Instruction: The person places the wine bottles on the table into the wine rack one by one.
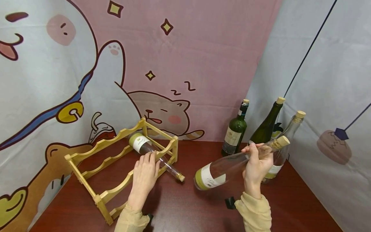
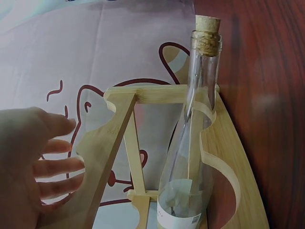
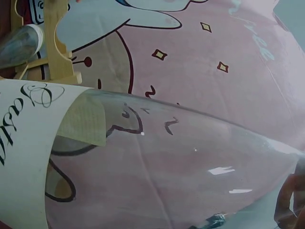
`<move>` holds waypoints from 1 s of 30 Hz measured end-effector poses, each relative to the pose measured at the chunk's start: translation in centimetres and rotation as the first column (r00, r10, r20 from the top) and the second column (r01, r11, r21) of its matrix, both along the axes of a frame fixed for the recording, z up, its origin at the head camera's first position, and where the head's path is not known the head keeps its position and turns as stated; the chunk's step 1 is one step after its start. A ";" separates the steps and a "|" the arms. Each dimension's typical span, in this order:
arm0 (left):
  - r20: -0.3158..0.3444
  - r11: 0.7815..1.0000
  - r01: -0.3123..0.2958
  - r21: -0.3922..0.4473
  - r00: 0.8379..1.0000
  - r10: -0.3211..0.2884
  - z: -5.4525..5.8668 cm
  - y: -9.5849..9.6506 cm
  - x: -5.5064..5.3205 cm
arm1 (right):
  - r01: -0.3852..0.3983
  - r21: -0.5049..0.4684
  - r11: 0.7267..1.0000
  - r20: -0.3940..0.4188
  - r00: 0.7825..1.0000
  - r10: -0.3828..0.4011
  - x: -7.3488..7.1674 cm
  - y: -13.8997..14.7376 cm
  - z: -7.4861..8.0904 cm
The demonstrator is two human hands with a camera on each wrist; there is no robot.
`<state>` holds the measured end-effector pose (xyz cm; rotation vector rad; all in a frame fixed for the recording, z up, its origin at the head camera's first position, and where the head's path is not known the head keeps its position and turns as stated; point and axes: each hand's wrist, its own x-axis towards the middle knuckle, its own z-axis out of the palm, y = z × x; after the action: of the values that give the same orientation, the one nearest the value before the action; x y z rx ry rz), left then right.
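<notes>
My right hand (image 1: 258,166) grips a clear glass wine bottle (image 1: 232,167) by its neck, tilted with the cork up to the right and the base low to the left. Its white and green label (image 3: 28,143) fills the left of the right wrist view. My left hand (image 1: 146,175) is at the top front rail of a wooden wine rack (image 1: 116,191), its fingers (image 2: 59,167) extended and loosely bent beside the wood. Another clear corked bottle (image 1: 149,148) lies in the rack's right end, its neck (image 2: 205,71) sticking out past the front rail.
Three corked bottles stand at the back right: a green labelled bottle (image 1: 234,135), a dark green bottle (image 1: 265,125) and a clear bottle (image 1: 285,145). Behind the dark red table (image 1: 179,209) hangs a cartoon-printed cloth (image 1: 208,64), with a pale cloth wall (image 1: 333,80) at the right.
</notes>
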<state>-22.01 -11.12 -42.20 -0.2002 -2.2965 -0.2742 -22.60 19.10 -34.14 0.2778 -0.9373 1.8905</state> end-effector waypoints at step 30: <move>0.075 0.925 0.379 0.036 0.922 -0.380 2.0 4.2 2.3 | -0.247 -0.147 0.958 0.000 0.968 0.250 0.9 -2.2 -0.3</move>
<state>-19.66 -6.91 -40.24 -0.6386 -2.3205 -0.5118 -21.69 16.94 -34.40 0.3012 -0.8000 2.1854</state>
